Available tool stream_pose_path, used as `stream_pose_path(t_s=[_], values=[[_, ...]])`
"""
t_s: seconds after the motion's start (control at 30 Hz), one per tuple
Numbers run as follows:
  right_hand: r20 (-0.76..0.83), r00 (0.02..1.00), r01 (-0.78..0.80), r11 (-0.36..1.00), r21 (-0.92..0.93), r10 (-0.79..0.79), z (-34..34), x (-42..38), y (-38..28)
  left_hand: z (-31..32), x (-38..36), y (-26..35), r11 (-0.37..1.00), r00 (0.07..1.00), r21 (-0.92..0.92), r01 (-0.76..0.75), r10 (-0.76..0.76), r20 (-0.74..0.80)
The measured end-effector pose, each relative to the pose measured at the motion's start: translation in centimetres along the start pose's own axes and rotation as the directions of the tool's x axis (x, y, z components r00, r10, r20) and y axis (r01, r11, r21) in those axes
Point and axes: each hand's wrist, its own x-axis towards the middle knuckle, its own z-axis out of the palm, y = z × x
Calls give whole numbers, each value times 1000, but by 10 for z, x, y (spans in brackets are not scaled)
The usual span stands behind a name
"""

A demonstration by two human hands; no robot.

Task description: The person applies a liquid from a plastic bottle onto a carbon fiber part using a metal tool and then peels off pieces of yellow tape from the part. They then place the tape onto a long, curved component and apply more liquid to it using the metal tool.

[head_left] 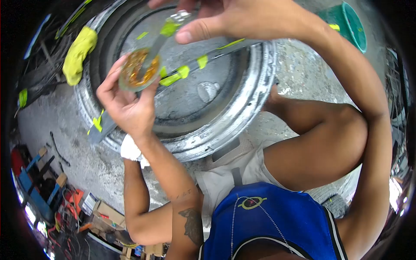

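Observation:
My left hand (132, 106) is wrapped round a small clear glass jar (125, 82) with glossy amber stuff in it. A thin grey strip (154, 50) stands tilted in the jar; near its top are a yellow-green patch and a shiny, silvery end. Around that upper end, my right hand (212, 21) has its thumb and fingers apart; some fingers are blurred or cut off by the top edge. Both hands are above a large round silver-grey form (255, 99) with a ridged rim. Across it lies a long dark grey bar (229, 50) bearing several yellow-green pieces.
A yellow cloth or glove (80, 56) hangs over the far left rim. At upper right stands a green bucket (353, 28). Boxes, cables and tools (78, 208) crowd the lower left. My bent legs (320, 138) flank the near side of the round form on the concrete floor (56, 112).

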Motion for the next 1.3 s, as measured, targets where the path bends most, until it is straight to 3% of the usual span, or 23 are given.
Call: stream_pose_path(t_s=[0.07, 0.1, 0.13, 0.2, 0.37, 0.53, 0.57, 0.6, 0.63, 0.67, 0.7, 0.73, 0.8, 0.83, 1.0, 1.07, 1.1, 1.13, 1.17, 1.2, 1.27, 1.3], values=[[268, 964, 20, 998, -62, -3, 4, 5, -13, 0, 1, 0, 998, 997, 5, -68, 68, 36], [65, 994, 106, 967, -234, -93, 23, 5, -6, -1, 1, -2, 997, 997, -26, -66, 67, 39], [66, 992, 123, 968, -221, -111, 30, 7, -2, -1, 1, -2, 995, 996, -47, -83, 85, 26], [-65, 949, 290, 934, -207, -309, 34, 10, 3, 0, 0, 0, 994, 995, -59, -94, 95, 15], [-113, 884, 389, 847, -361, -454, 33, 6, -4, -1, -4, 0, 993, 995, -56, -99, 99, -3], [-16, 952, 300, 944, -140, -305, 48, 2, 4, 1, -3, -2, 995, 995, -27, -98, 97, -15], [29, 985, 170, 984, -60, -168, 42, -2, -12, 1, -3, -2, 995, 995, -26, -97, 97, -6], [20, 986, 169, 984, -57, -168, 38, 0, -23, 2, -2, -2, 994, 995, -14, -104, 104, -11], [53, 979, -202, 974, 98, 198, 37, 6, -34, 1, -2, -2, 994, 994, -1, -111, 111, -17], [144, 840, -543, 808, 229, 523, 37, 10, -38, 1, -2, -2, 994, 994, 4, -112, 112, -10], [195, 886, -462, 777, 427, 420, 28, -1, -24, 1, -2, -2, 994, 994, 2, -108, 108, -15], [194, 889, -458, 777, 432, 416, 27, -1, -20, 1, -2, -2, 995, 994, -1, -103, 103, -22], [125, 782, -524, 535, 663, 610, 29, -2, -13, 2, -3, -1, 995, 995, -10, -98, 98, -20], [147, 851, -428, 503, 751, 504, 26, -9, -2, 2, -3, -1, 995, 996, -25, -92, 91, -20], [147, 875, -390, 492, 778, 461, 14, -16, -1, 2, -2, -1, 997, 997, -25, -75, 74, -14], [0, 736, -602, 655, 456, 677, 13, -12, -30, 3, -1, -1, 998, 998, -27, -61, 60, -18], [0, 737, -601, 656, 456, 676, 17, -15, -32, 2, -1, -2, 997, 998, -19, -68, 68, -3], [-162, 918, -333, 926, 180, 361, 25, -19, -32, 1, -1, -3, 997, 997, -12, -76, 76, 12], [-202, 979, -2, 989, -147, -28, 32, -23, -29, 1, -1, -3, 997, 997, -11, -75, 75, 13], [-204, 979, -4, 989, -146, -26, 34, -24, -21, 0, -1, -3, 997, 997, 12, -75, 75, 25], [-35, 915, 342, 817, -465, -402, 38, -21, -1, 2, -2, -1, 997, 996, 30, -74, 73, 48], [5, 900, 372, 761, -532, -436, 46, -19, 4, 2, -2, 0, 997, 997, 36, -65, 63, 42]])
